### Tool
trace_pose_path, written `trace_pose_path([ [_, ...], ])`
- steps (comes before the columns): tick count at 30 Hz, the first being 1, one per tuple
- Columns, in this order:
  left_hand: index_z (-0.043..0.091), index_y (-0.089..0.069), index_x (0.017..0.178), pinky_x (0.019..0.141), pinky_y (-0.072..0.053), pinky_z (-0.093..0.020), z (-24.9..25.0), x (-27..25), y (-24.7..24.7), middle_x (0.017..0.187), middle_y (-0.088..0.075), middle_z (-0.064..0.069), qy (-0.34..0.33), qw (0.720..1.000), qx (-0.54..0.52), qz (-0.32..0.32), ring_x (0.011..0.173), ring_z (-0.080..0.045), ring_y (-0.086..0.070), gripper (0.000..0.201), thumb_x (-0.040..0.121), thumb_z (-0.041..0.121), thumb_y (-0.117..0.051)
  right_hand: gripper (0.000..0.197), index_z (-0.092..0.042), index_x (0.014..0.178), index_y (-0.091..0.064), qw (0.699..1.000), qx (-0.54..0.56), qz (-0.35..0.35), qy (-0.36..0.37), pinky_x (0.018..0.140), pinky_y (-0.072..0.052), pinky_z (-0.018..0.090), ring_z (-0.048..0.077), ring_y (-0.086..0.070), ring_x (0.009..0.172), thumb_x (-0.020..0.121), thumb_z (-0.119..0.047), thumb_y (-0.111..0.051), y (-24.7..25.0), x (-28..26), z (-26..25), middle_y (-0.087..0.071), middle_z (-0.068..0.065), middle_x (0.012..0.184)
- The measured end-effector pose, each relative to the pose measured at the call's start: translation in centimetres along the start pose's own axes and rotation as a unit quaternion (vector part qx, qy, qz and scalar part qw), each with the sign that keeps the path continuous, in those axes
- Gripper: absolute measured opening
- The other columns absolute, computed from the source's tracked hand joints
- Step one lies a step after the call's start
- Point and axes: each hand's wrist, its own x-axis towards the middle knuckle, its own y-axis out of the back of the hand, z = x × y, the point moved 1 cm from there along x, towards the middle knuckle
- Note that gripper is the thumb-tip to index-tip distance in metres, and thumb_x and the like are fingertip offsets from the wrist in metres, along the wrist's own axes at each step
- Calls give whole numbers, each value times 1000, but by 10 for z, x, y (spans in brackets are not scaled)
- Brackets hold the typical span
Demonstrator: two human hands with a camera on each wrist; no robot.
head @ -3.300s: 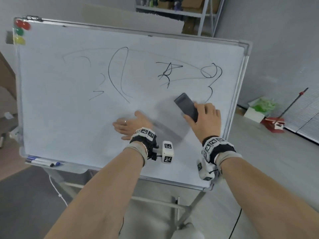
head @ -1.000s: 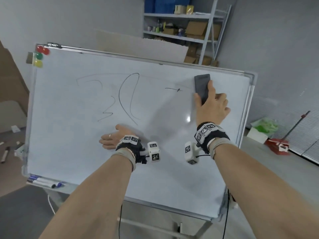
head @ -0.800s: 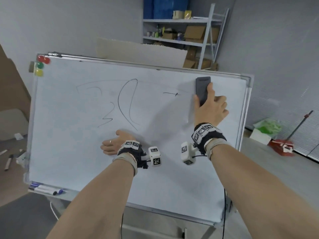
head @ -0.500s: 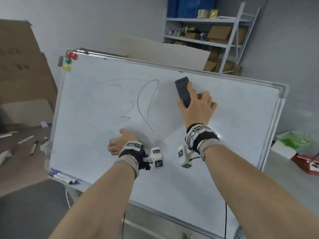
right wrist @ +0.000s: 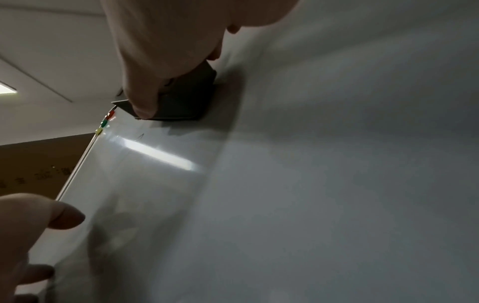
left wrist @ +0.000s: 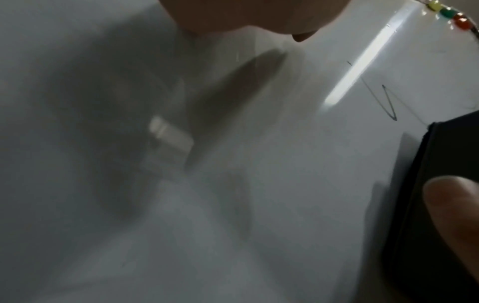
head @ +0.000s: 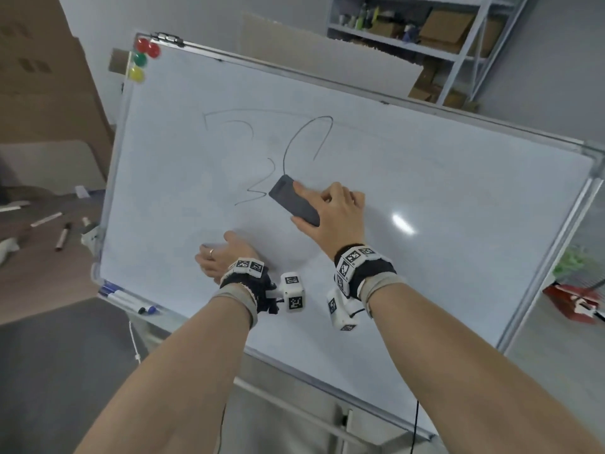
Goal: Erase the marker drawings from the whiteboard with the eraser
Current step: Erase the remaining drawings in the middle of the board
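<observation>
Right hand gripping eraser flat on whiteboard, just right of zigzag mark. Left hand flat, fingers straight, bracing board below. Best w/ firm, even pressure, sweeping left thru remaining drawings.

Eraser on whiteboard, just right of drawings

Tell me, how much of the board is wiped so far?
The right half of the board looks clean. The right hand holds the eraser at the foot of the loop; the left hand rests on the board. Left: the loop, zigzag and faint lines above.
</observation>
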Motion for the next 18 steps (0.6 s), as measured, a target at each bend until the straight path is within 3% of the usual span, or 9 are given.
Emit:
trace_pose_path([
  [3, 9, -33, 152, 121, -18, -42, -1, -8, -3, 166, -15, -6, -26, 1000, 8, 10, 151, -26, -20, 74, 89, 43, -52, 57, -37, 135, -57, 999, -32, 12, -16, 84, -35, 41, 23, -53, 81, 82, -58, -65, 16, -8, 22, -51, 3, 92],
  [10, 10, -29, 154, 120, -19, -46, -1, -32, -14, 166, -17, -5, -60, 998, 15, -17, 151, -25, -20, 75, 90, 43, -50, 54, -30, 132, -59, 964, -136, 140, -178, 80, -34, 40, 29, -51, 85, 88, -61, -59, 66, -45, 92, -54, 10, 93],
  [14, 11, -26, 155, 120, -15, -47, -6, -36, -13, 165, -19, -6, -70, 997, 29, -15, 153, -24, -16, 76, 89, 42, -48, 53, -28, 131, -61, 964, -93, 167, -186, 79, -36, 40, 29, -52, 85, 85, -54, -67, 68, -46, 84, -53, 10, 93],
  [18, 12, -32, 152, 121, -16, -42, -7, -20, -5, 164, -23, -5, -75, 997, 16, -8, 152, -24, -20, 69, 91, 40, -49, 56, -30, 131, -60, 978, -27, 124, -166, 81, -37, 39, 27, -50, 84, 80, -49, -73, 52, -42, 62, -49, 8, 94],
])
